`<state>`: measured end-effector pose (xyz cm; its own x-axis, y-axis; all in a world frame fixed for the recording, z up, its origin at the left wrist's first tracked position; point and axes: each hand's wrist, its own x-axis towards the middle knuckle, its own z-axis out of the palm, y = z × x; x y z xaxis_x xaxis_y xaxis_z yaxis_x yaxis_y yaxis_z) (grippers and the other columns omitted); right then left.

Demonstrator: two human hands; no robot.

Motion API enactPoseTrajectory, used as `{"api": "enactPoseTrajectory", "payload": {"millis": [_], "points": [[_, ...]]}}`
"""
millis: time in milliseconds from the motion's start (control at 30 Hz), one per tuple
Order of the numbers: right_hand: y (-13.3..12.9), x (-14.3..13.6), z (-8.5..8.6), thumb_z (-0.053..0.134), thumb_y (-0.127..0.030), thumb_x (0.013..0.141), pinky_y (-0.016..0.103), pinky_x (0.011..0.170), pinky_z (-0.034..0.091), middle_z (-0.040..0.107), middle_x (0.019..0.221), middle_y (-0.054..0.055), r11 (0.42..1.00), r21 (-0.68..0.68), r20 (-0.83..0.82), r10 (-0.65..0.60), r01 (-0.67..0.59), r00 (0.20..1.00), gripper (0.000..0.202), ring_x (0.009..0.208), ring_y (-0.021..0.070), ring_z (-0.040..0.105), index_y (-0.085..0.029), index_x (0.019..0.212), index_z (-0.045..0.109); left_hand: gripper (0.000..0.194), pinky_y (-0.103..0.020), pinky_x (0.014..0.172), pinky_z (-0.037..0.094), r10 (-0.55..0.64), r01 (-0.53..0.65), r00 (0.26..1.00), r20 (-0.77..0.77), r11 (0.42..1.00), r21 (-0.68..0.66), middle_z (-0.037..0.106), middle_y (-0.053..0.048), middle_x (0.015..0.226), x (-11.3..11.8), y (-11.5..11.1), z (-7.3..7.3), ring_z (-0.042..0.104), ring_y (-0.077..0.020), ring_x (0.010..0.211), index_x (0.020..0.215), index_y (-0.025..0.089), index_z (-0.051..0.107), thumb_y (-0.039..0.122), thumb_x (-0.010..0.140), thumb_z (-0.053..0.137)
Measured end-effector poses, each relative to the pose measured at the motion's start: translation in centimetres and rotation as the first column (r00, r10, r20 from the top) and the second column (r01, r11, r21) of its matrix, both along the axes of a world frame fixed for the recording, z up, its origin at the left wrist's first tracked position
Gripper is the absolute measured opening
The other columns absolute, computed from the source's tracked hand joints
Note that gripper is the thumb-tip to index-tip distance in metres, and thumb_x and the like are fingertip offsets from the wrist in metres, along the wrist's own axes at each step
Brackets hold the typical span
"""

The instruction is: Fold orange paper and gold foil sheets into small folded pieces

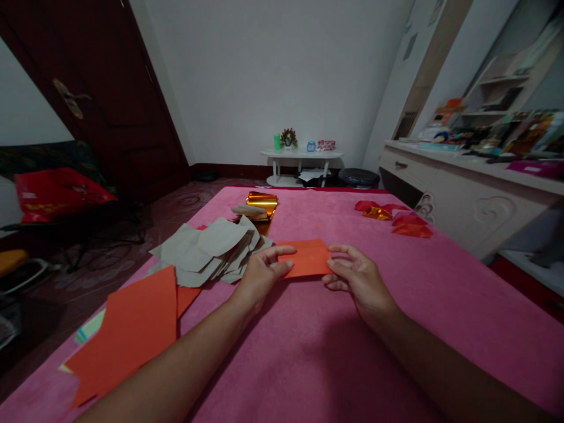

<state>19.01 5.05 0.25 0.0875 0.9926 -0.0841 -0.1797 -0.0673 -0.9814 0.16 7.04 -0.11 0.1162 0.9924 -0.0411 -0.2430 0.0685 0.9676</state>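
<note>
A small rectangular piece of orange paper (307, 258) is held up just above the pink cloth by both hands. My left hand (267, 270) pinches its left end between thumb and fingers. At the right end, my right hand (355, 276) grips the edge the same way, its lower fingers curled beneath. Beside my left hand lies a loose pile of greyish paper sheets (207, 247). Larger orange paper sheets (132, 329) spread out left of my left forearm.
Shiny gold foil (262, 202) lies behind the grey pile. Red and gold folded pieces (379, 212) rest at the far right of the pink-covered table (440, 329). Beyond stands a small white table (304, 154); a cluttered white dresser (476, 188) is on the right.
</note>
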Motion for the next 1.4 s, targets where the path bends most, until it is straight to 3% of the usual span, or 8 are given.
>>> {"api": "enactPoseTrajectory", "payload": {"millis": [267, 500, 633, 733, 833, 1000, 1167, 1400], "points": [[0.4, 0.3, 0.6, 0.064, -0.018, 0.066, 0.025, 0.058, 0.049, 0.069, 0.07, 0.001, 0.988, 0.133, 0.202, 0.056, -0.084, 0.978, 0.031, 0.057, 0.0125, 0.063, -0.017, 0.096, 0.07, 0.013, -0.021, 0.069, 0.052, -0.033, 0.064, 0.982, 0.183, 0.984, -0.166, 0.072, -0.009, 0.084, -0.3, 0.4, 0.3, 0.065, -0.0125, 0.073, 0.08, 0.009, 0.073, 0.011, 0.066, 0.071], [0.8, 0.7, 0.8, 0.066, -0.028, 0.071, 0.03, 0.067, 0.046, 0.063, 0.083, 0.005, 0.914, 0.403, 0.447, -0.145, -0.054, 0.883, 0.013, 0.076, 0.0176, 0.058, -0.018, 0.077, 0.072, 0.014, -0.027, 0.078, 0.055, -0.146, 0.211, 0.945, 0.294, 0.956, -0.203, 0.07, -0.009, 0.088, -0.9, 0.1, 2.2, 0.066, -0.0158, 0.08, 0.079, 0.01, 0.07, 0.024, 0.074, 0.071], [0.6, 1.1, 1.7, 0.065, -0.035, 0.075, 0.028, 0.062, 0.041, 0.054, 0.077, 0.003, 0.881, 0.472, 0.512, -0.236, -0.041, 0.826, 0.023, 0.069, 0.0152, 0.05, -0.018, 0.06, 0.064, 0.028, -0.018, 0.051, 0.046, -0.301, 0.308, 0.951, 0.064, 0.938, -0.16, 0.065, -0.005, 0.069, -1.2, -0.1, 2.4, 0.056, -0.0077, 0.053, 0.083, 0.009, 0.071, 0.032, 0.069, 0.076], [0.3, 1.1, 2.1, 0.064, -0.037, 0.077, 0.027, 0.057, 0.038, 0.051, 0.066, 0.0, 0.923, 0.38, 0.475, -0.139, -0.061, 0.869, 0.028, 0.063, 0.014, 0.048, -0.018, 0.058, 0.059, 0.032, -0.018, 0.041, 0.032, -0.255, 0.248, 0.962, -0.102, 0.966, -0.076, 0.056, 0.0, 0.052, -1.3, 0.1, 2.5, 0.044, -0.005, 0.042, 0.067, 0.01, 0.069, 0.041, 0.068, 0.075], [0.3, 1.1, 2.0, 0.064, -0.041, 0.076, 0.026, 0.054, 0.037, 0.053, 0.06, -0.001, 0.964, 0.252, 0.366, -0.018, -0.081, 0.931, 0.028, 0.057, 0.0132, 0.047, -0.017, 0.062, 0.062, 0.035, -0.021, 0.046, 0.035, -0.14, 0.147, 0.963, -0.229, 0.989, 0.013, 0.058, -0.002, 0.052, -1.3, 0.5, 2.6, 0.048, -0.0082, 0.047, 0.057, 0.011, 0.067, 0.044, 0.067, 0.075], [0.3, 0.8, 1.7, 0.068, -0.041, 0.074, 0.026, 0.057, 0.04, 0.06, 0.066, 0.002, 0.979, 0.172, 0.214, 0.075, -0.113, 0.974, 0.026, 0.06, 0.014, 0.052, -0.017, 0.065, 0.065, 0.031, -0.027, 0.066, 0.049, -0.19, 0.19, 0.982, -0.005, 0.981, 0.047, 0.071, -0.009, 0.08, -1.0, 0.5, 1.8, 0.065, -0.018, 0.071, 0.088, 0.013, 0.071, 0.034, 0.066, 0.077], [0.2, 0.7, 1.6, 0.068, -0.037, 0.075, 0.024, 0.054, 0.038, 0.056, 0.062, -0.001, 0.981, 0.117, 0.126, 0.139, -0.154, 0.982, 0.024, 0.055, 0.0112, 0.048, -0.017, 0.063, 0.061, 0.029, -0.031, 0.073, 0.051, -0.279, 0.286, 0.949, 0.146, 0.958, -0.03, 0.072, -0.01, 0.083, -0.6, 0.0, 1.2, 0.067, -0.0189, 0.072, 0.088, 0.011, 0.07, 0.029, 0.066, 0.078], [-0.3, 0.4, 2.5, 0.069, -0.036, 0.071, 0.024, 0.053, 0.036, 0.055, 0.056, -0.001, 0.921, 0.015, 0.173, 0.381, -0.389, 0.908, 0.024, 0.052, 0.0104, 0.048, -0.014, 0.062, 0.061, 0.03, -0.025, 0.054, 0.046, -0.137, 0.133, 0.985, -0.107, 0.99, -0.048, 0.069, -0.006, 0.069, -1.2, 0.4, 2.0, 0.061, -0.0147, 0.056, 0.077, 0.011, 0.069, 0.037, 0.064, 0.077]]}}
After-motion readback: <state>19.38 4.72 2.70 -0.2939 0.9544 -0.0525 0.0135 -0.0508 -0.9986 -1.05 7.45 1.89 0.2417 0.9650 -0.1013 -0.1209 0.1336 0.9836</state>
